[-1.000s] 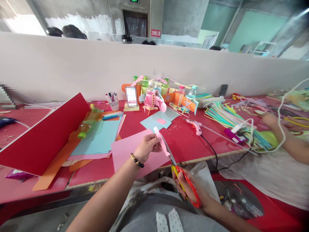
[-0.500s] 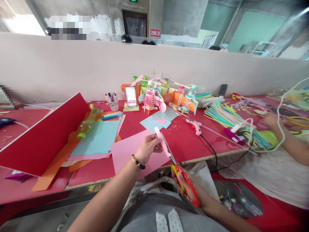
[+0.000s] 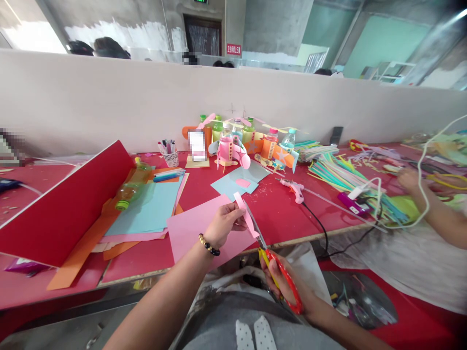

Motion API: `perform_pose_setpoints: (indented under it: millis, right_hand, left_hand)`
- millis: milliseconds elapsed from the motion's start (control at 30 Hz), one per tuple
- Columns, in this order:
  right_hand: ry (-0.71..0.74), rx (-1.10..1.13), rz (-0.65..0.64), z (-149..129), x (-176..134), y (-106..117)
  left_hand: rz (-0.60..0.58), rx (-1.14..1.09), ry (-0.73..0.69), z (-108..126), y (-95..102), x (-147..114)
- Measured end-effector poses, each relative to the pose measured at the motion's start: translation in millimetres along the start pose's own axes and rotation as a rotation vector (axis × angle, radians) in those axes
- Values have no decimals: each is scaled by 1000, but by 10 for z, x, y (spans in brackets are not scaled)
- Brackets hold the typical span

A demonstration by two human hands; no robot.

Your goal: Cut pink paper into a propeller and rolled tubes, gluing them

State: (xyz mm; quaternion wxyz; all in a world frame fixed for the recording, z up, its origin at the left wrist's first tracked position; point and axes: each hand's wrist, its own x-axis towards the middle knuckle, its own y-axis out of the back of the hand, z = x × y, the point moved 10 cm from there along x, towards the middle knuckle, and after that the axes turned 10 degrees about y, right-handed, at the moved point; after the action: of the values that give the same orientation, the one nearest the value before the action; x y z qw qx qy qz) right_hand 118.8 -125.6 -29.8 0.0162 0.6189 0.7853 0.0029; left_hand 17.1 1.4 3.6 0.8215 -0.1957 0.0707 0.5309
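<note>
Between the thumb and fingers of my left hand [image 3: 229, 218] is a narrow strip of pink paper [image 3: 248, 218], held up at a slant. My right hand [image 3: 280, 277] grips the scissors [image 3: 286, 277], which have red and yellow handles. Their blades lie along the strip's right edge near its lower end. Under my left hand a larger pink sheet [image 3: 193, 228] rests on the table's front edge. Farther back, a small pink paper piece [image 3: 242, 183] lies on light blue sheets [image 3: 228, 184].
A pink glue gun [image 3: 294, 188] with a black cord lies to the right. Several bottle models [image 3: 226, 148] stand along the partition. Blue paper [image 3: 142, 204], a green bottle [image 3: 133, 187] and a red board [image 3: 73, 209] are leftward. A co-worker's arm [image 3: 434, 209] is at the right.
Both hands, the strip and the scissors stay almost in place. The whole view has shifted very slightly.
</note>
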Motion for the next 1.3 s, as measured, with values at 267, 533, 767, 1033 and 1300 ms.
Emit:
perform_pose_setpoints:
  millis: [267, 533, 767, 1033, 1300]
  right_hand:
    - [56, 13, -12, 31, 13, 4]
    - [69, 2, -21, 59, 17, 35]
    - [29, 31, -52, -33, -4, 12]
    - [23, 70, -66, -27, -35, 21]
    - [-17, 57, -64, -39, -41, 31]
  left_hand:
    - [-22, 22, -17, -2, 12, 24]
    - [-45, 50, -13, 34, -6, -3]
    - [-40, 38, -11, 86, 15, -46]
    - [-78, -2, -39, 119, 6, -63]
    - [-19, 62, -9, 102, 85, -23]
